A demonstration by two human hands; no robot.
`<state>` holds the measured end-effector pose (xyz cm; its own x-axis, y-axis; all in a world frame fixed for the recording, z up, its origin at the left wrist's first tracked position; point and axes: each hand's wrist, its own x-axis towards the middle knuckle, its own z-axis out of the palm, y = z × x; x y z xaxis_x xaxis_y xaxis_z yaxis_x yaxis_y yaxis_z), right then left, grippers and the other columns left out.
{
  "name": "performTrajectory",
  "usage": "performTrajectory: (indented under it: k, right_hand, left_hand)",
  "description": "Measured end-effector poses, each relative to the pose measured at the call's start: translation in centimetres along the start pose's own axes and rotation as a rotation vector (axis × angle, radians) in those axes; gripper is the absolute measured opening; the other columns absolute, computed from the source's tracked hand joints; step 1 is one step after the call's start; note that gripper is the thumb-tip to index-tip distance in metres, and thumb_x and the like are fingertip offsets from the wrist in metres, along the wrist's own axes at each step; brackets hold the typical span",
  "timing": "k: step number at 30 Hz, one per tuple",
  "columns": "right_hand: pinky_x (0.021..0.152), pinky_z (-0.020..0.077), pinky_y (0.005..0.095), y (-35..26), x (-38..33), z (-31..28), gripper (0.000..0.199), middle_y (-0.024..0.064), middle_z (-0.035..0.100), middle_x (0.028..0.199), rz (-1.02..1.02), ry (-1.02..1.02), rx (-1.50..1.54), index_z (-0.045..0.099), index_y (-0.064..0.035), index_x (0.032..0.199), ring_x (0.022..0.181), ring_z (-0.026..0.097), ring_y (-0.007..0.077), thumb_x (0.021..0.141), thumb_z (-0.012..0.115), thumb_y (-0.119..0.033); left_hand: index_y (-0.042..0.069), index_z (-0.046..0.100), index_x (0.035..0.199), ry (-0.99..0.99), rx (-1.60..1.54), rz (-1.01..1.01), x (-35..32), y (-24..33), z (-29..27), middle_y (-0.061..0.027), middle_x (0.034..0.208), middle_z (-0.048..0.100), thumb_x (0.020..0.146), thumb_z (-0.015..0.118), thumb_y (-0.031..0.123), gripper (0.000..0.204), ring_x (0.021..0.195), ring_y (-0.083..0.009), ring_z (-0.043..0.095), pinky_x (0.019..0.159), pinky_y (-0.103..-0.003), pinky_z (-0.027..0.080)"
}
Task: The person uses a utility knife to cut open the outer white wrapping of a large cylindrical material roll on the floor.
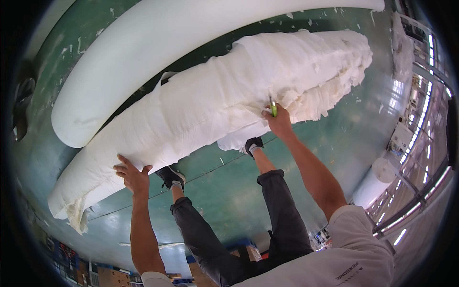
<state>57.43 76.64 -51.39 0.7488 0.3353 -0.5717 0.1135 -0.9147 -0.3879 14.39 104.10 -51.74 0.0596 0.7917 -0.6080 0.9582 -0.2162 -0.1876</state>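
Observation:
A long roll of white fibrous wadding (pixel 215 100), ragged at both ends, lies across a green floor (pixel 334 138) in front of my feet. My left hand (pixel 130 173) presses flat on the roll's near side toward its left end, fingers spread. My right hand (pixel 277 119) is closed around a small yellow-green cutter (pixel 273 110), whose tip is at a slit in the roll's wrapping near the right end. Loose torn wadding hangs around the cut.
A second, smooth white roll (pixel 143 52) lies behind the first. A smaller white roll (pixel 375 184) stands on end at the right. White scraps litter the floor. My legs in dark trousers and black shoes (pixel 169 176) stand close to the roll.

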Motion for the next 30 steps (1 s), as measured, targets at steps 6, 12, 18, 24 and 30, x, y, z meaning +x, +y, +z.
performTrajectory:
  k: [6,12,18,24,30]
  right_hand:
    - [0.075,0.0521,0.0435,-4.3,4.2,2.7,0.037,0.0212,0.07,0.084,0.184,0.477,0.196,0.066,0.002,0.099,0.081,0.068,0.0409,0.073,0.08,-0.02]
    - [0.071,0.0525,0.0418,-3.8,3.0,1.5,0.033,0.019,0.07,0.082,0.3,0.07,0.198,0.067,0.0007,0.099,0.08,0.069,0.0368,0.076,0.078,-0.021]
    - [0.072,0.0515,0.0451,1.6,-3.2,-1.0,0.022,0.0156,0.067,0.093,-0.233,-0.162,-0.254,0.067,-0.0071,0.102,0.086,0.067,0.0355,0.081,0.073,-0.014]
    - [0.08,0.0526,0.0494,7.2,-5.6,-3.6,0.028,0.0127,0.061,0.104,-0.403,-0.544,-0.718,0.064,-0.0079,0.105,0.092,0.064,0.0375,0.079,0.074,-0.014]
    - [0.081,0.053,0.0482,5.4,-6.7,-3.6,0.037,0.0148,0.066,0.111,-0.349,-0.567,-0.537,0.063,-0.0088,0.115,0.099,0.065,0.0399,0.084,0.073,-0.026]
  left_hand:
    - [0.009,-0.001,0.159,-0.019,-0.016,0.005,0.1,0.5,-0.2,-0.0485,0.15,0.01,0.07,0.088,0.036,0.129,0.137,-0.0647,0.026,0.098,-0.053,0.051]
    - [0.01,0.002,0.159,-0.039,0.01,-0.027,0.1,-0.7,0.1,-0.0473,0.151,0.015,0.069,0.089,0.036,0.128,0.138,-0.0623,0.027,0.1,-0.052,0.049]
    - [0.007,0.001,0.158,-0.021,0.034,0.011,0.3,0.0,0.2,-0.0481,0.15,0.015,0.07,0.089,0.039,0.129,0.136,-0.0634,0.03,0.097,-0.053,0.051]
    - [0.005,0.0,0.158,-0.026,0.076,0.013,0.1,0.1,-0.7,-0.0494,0.148,0.017,0.07,0.088,0.042,0.13,0.133,-0.0638,0.033,0.091,-0.05,0.056]
    - [0.004,0.001,0.158,-0.084,0.061,-0.019,0.4,0.8,-1.1,-0.0493,0.149,0.014,0.068,0.088,0.045,0.132,0.136,-0.063,0.03,0.099,-0.049,0.052]
